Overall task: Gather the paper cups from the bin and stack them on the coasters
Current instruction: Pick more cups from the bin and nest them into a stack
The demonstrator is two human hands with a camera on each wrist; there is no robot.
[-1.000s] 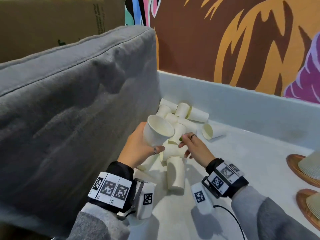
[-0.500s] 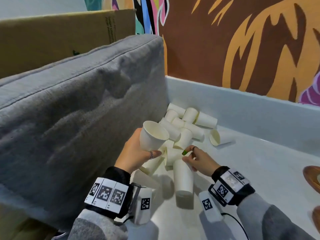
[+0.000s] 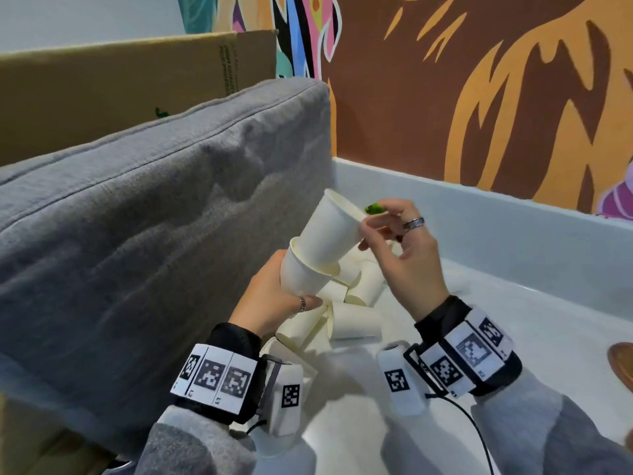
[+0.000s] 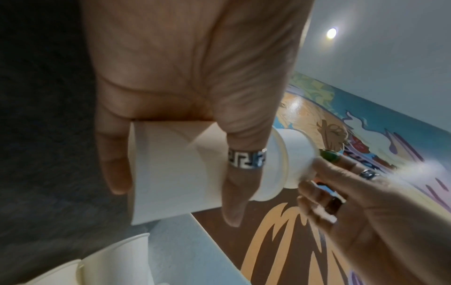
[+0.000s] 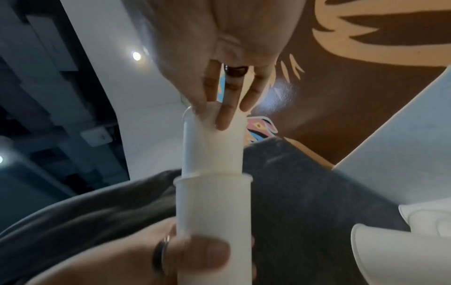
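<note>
A big grey cushion (image 3: 154,241) stands on edge. Behind it rises a brown cardboard box (image 3: 120,87), and above the box shows a pale plain wall (image 3: 85,18). To the right of the cushion runs a painted mural wall (image 3: 479,97) in brown and orange, with pink, blue and purple patches. A round ceiling light (image 4: 331,33) glows on the pale ceiling overhead.
</note>
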